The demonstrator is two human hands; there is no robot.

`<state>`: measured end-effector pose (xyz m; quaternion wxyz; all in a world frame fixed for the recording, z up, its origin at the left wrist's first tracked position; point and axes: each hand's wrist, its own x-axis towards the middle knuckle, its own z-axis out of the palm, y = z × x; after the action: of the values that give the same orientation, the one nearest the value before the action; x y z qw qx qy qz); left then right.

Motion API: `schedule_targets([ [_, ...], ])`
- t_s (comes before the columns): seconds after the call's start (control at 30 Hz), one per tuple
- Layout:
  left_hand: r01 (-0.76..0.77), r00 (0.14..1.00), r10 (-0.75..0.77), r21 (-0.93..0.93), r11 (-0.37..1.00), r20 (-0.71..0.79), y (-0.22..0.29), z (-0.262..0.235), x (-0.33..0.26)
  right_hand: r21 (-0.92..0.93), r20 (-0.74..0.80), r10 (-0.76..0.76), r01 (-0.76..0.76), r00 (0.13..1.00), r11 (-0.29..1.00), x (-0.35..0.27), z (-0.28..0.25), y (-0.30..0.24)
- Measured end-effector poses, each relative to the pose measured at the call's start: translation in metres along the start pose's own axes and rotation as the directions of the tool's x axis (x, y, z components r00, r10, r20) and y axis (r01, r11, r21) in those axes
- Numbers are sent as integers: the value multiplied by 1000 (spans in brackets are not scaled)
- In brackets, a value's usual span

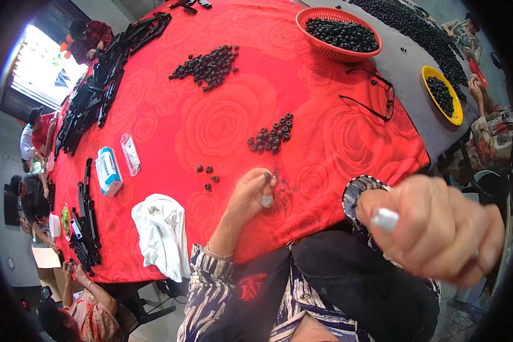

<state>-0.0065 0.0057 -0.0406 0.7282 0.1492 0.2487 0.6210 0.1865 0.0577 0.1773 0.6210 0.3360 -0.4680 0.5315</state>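
My left hand (251, 191) is above the red cloth near the table's front edge, its fingertips pinched on a small black ring-shaped part (267, 177). Something silvery-white (267, 200) shows at one of its fingers; whether it is tape or an object is unclear. Raised at the right, close to the camera, my right hand (444, 228) is closed in a fist and somewhat blurred. A white piece (385, 219) sticks out at its thumb side, and what the fist holds is hidden. Just beyond my left hand lies a small group of black ring-shaped parts (272, 135), with dark crumbs (285, 191) scattered beside the fingers.
A bigger pile (208, 68) of black parts lies farther back, near a red basket (347, 54) full of them. Eyeglasses (382, 97), a yellow plate (455, 111), a tissue pack (108, 171), a white cloth (161, 233) and black strips (91, 102) surround the area. Several people sit around.
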Motion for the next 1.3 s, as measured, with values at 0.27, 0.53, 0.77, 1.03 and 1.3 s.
schedule_targets([
  [0.27, -70, 996, 72, -49, 996, 49, 15, 5, 6, -22, -133, 255, -260, 958, 965, 7, -39, -9],
  [0.53, -23, 1000, 23, -6, 1000, -20, 7, 7, 1, -459, -322, 697, -750, 641, 477, -93, -113, 78],
  [0.77, -165, 970, 208, 286, 944, -127, 20, 26, 8, -321, -344, 870, -915, 354, 246, -113, -140, 85],
  [1.03, -335, 922, 386, 420, 844, -41, 16, 36, 3, -207, -253, 933, -957, 254, 205, -109, -124, 75],
  [1.3, -382, 920, 391, 195, 904, -10, 19, 39, -9, -324, -194, 963, -939, 188, 118, -113, -105, 65],
])
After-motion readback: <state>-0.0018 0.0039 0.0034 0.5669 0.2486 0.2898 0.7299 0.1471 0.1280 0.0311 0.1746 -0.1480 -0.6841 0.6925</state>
